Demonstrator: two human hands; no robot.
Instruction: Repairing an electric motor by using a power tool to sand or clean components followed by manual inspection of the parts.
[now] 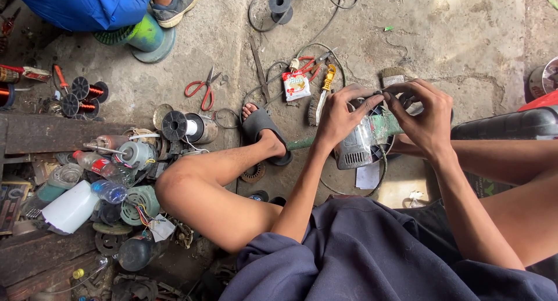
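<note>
I note both my left hand (340, 112) and right hand (421, 118) pinched on the half-stripped motor (363, 141), grey cover on, scissors (202, 87) unused.

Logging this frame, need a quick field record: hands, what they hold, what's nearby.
left hand: on top of the motor unit
right hand: fingertips pinching a small part at the unit's top edge
held item: grey and green motor unit, wrapped in clear plastic
nearby: red scissors, wire brush, black sandal
floor: bare concrete
</note>
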